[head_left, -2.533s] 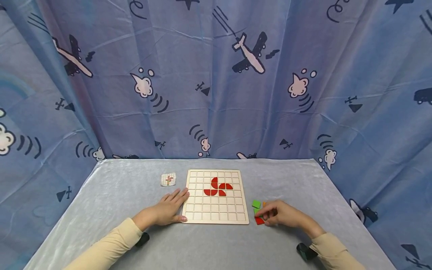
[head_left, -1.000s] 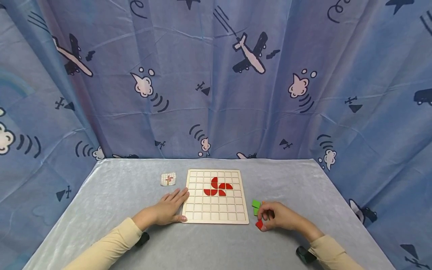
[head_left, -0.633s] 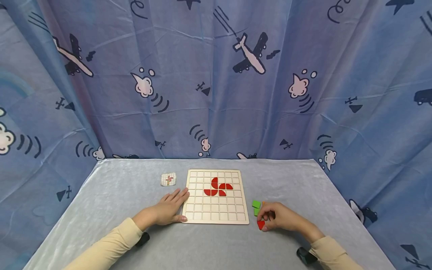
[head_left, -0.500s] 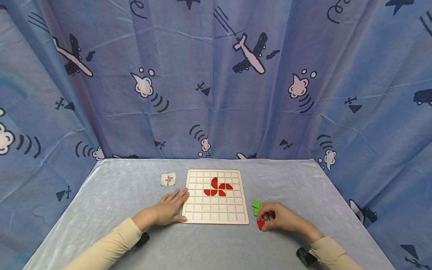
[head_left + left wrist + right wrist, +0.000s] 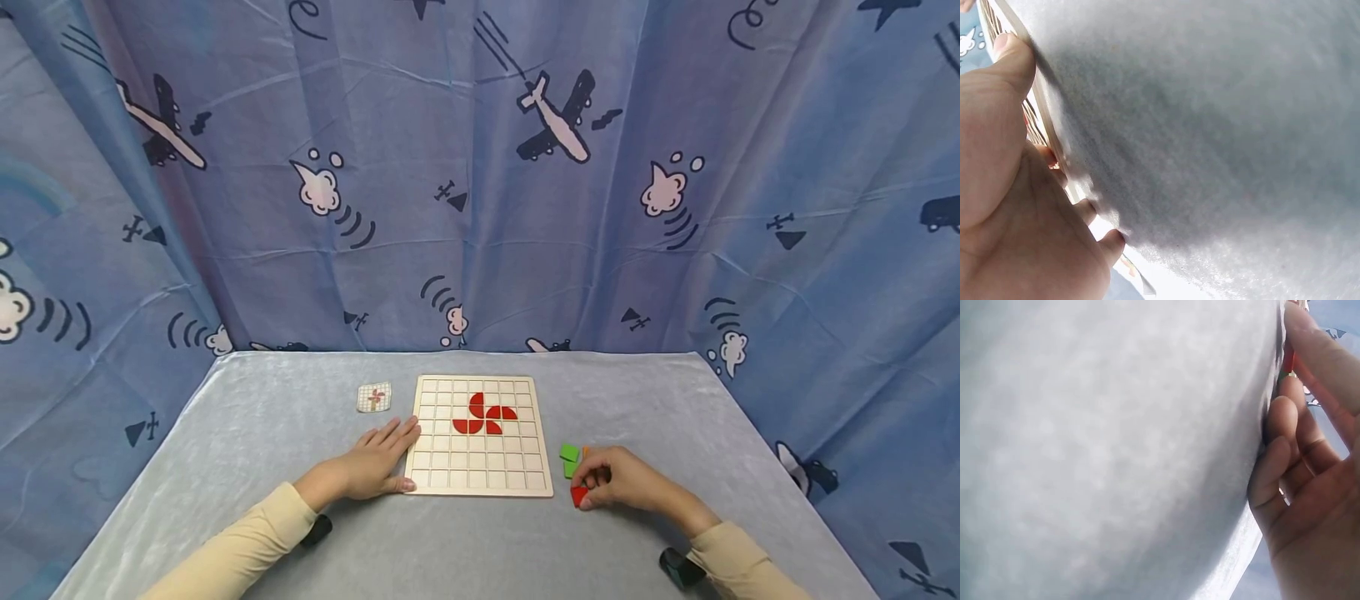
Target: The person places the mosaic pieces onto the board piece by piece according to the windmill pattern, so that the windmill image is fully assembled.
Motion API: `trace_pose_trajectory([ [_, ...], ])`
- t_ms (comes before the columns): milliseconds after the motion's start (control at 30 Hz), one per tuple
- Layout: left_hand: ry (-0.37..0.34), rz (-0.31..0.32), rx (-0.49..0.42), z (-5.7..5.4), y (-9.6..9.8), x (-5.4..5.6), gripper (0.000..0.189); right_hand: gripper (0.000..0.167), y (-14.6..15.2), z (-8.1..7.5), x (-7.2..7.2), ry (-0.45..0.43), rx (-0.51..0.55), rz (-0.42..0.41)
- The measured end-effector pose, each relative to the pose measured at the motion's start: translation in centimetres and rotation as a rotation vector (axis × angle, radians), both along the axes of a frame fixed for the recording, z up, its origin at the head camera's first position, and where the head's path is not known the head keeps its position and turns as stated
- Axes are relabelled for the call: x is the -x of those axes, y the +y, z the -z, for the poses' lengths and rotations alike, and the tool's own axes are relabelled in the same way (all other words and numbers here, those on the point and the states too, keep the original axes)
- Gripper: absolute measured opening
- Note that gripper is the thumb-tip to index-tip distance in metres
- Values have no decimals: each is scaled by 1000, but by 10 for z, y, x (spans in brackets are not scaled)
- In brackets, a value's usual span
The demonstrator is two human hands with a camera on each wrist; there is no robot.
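Observation:
My left hand (image 5: 372,463) lies with fingers extended on the left edge of a wooden grid board (image 5: 480,481); in the left wrist view the thumb (image 5: 1017,59) rests along the board's rim. Red curved pieces (image 5: 477,407) form a pinwheel on the board. Right of the board, my right hand (image 5: 626,479) pinches a small red piece (image 5: 578,496) between thumb and fingers, low at the cloth. In the right wrist view only a red sliver (image 5: 1289,359) shows past the fingers. Two green square tiles (image 5: 569,452) lie just beyond; an orange piece (image 5: 587,451) is mostly hidden behind the hand.
A small card (image 5: 373,397) printed with a grid and a red pinwheel lies left of the board. Pale cloth (image 5: 465,550) covers the table. A blue patterned curtain (image 5: 480,208) hangs behind it and at both sides.
My right hand has shifted slightly nearer the table's front and now pinches the red piece, which has turned and moved a little away from the green tiles. The left hand has stayed put.

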State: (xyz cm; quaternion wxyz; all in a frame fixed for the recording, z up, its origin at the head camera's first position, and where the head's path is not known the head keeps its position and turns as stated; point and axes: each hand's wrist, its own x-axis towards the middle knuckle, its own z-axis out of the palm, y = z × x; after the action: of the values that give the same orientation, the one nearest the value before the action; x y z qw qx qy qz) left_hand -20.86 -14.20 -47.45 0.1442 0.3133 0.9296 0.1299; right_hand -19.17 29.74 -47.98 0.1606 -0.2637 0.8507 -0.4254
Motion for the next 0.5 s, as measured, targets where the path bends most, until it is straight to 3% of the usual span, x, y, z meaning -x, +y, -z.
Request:
trace_pose_trajectory([
  [200, -9, -1, 3, 1, 0, 1, 87, 25, -4, -3, 3, 49, 1, -26],
  [500, -6, -3, 5, 1, 0, 2, 87, 24, -19, -11, 10, 56, -75, 32],
])
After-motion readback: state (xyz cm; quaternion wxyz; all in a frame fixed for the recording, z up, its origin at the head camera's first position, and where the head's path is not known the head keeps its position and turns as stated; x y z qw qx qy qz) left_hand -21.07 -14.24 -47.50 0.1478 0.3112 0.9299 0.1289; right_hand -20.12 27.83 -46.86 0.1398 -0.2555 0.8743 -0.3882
